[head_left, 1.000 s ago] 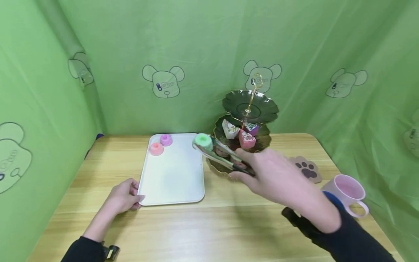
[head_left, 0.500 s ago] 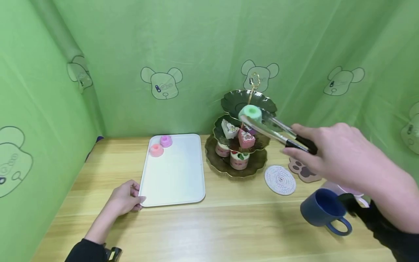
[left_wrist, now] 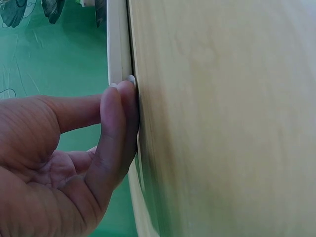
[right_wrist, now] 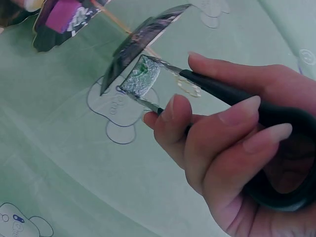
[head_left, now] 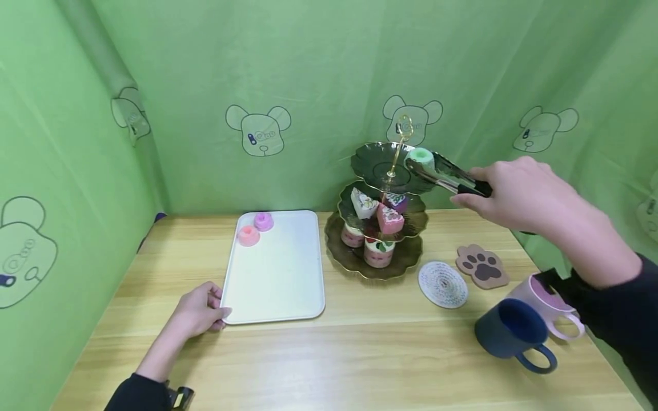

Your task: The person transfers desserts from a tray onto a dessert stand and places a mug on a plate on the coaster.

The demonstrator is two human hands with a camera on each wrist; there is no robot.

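My right hand (head_left: 529, 194) grips black-handled metal tongs (head_left: 446, 181), whose tips clasp a small green ring-shaped cake (head_left: 420, 157). The cake is in the air at the right side of the top plate (head_left: 371, 162) of a three-tier cake stand. In the right wrist view, the green cake (right_wrist: 142, 74) appears close to that plate's surface; contact cannot be told. At the left, my left hand (head_left: 199, 311) pinches the near-left corner of a white tray (head_left: 277, 274) between thumb and fingers. A pink ring cake (head_left: 249, 236) and a purple one (head_left: 264, 221) sit at the tray's far-left corner.
On the middle plate (head_left: 418, 220) lie several cake slices; the bottom plate (head_left: 411, 254) carries cup desserts. To the right are a round woven coaster (head_left: 443, 284), a brown paw-shaped coaster (head_left: 482, 266), a blue mug (head_left: 509, 328) and a pink mug (head_left: 534, 297).
The right hand has carried the green cake in the tongs from beside the tray, rightward and up, to the stand's top plate. My left hand stays at the tray corner.
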